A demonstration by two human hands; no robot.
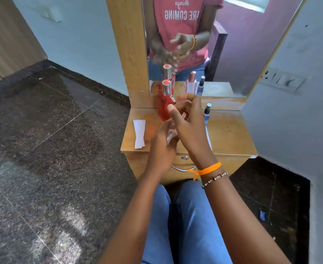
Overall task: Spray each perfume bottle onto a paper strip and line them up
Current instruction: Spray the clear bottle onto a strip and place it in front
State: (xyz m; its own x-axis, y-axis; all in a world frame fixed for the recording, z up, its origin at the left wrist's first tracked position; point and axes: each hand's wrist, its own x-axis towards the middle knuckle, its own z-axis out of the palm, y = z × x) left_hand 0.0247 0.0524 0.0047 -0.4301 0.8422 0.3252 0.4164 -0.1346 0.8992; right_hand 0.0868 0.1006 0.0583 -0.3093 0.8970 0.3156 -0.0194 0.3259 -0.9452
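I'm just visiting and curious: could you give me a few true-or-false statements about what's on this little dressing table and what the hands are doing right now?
1. A red bottle with a silver cap stands near the mirror. True.
2. The paper strips lie on the right side of the table. False: they lie on its left side.
3. The left hand holds a clear glass bottle. True, though the bottle is blurred and mostly hidden.
4. The right hand rests flat on the table. False: it is raised above the table, fingers curled, over the left hand.
5. A small blue bottle with a dark cap stands to the right of the hands. True.
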